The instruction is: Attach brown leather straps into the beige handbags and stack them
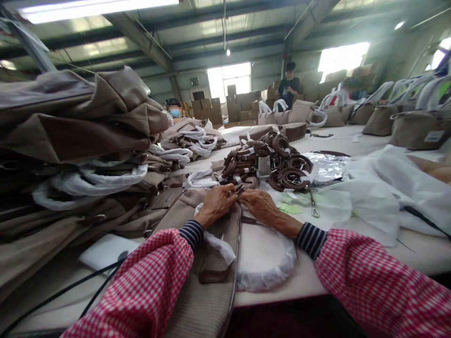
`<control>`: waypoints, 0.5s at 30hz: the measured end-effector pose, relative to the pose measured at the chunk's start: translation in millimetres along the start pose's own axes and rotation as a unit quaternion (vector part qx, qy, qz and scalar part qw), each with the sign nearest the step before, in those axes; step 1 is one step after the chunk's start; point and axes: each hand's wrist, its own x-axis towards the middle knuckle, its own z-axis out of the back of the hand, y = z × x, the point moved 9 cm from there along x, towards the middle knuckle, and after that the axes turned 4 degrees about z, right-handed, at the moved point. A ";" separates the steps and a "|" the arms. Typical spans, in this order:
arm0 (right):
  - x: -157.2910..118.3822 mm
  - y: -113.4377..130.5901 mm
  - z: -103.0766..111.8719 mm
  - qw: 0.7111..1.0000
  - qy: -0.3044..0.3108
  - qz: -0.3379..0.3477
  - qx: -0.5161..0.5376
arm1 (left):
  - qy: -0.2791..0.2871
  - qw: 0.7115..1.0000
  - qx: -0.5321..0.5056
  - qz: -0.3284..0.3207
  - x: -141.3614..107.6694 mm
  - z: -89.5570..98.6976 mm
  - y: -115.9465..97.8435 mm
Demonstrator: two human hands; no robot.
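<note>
"How far along am I?"

"Piled bags fill the upper left. At lower centre lies the bag; your left hand and right hand seem to pinch a small metal fitting at its upper edge. I'd judge that work partway through. Coiled straps lie right of centre; whether the standing bags at upper right are finished, I can't say."

"What can't you see?"

"The bag runs off the bottom edge, and your fingers cover how the fitting attaches."

Fingers partly hide a small piece; the bag is cut off below
</note>
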 end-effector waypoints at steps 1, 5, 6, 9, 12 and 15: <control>0.0 0.5 2.7 1.000 -0.006 0.004 0.000 | -0.013 1.000 -0.009 0.007 -0.1 1.0 1.3; -13.8 13.8 18.0 0.999 -0.015 0.051 0.011 | -0.066 0.995 -0.065 0.038 -0.9 10.2 13.3; -22.3 22.2 22.1 0.997 -0.016 0.072 0.018 | -0.077 0.993 -0.082 0.045 -0.8 13.3 18.0; -58.8 59.9 30.6 0.988 -0.002 0.139 0.071 | -0.104 0.984 -0.131 0.064 0.4 20.2 34.4; -96.3 103.7 30.6 0.961 0.076 0.206 0.169 | -0.115 0.977 -0.160 0.075 1.7 20.5 47.7; -106.3 113.5 30.0 0.937 0.137 0.179 0.265 | -0.119 0.978 -0.158 0.070 1.6 17.8 50.4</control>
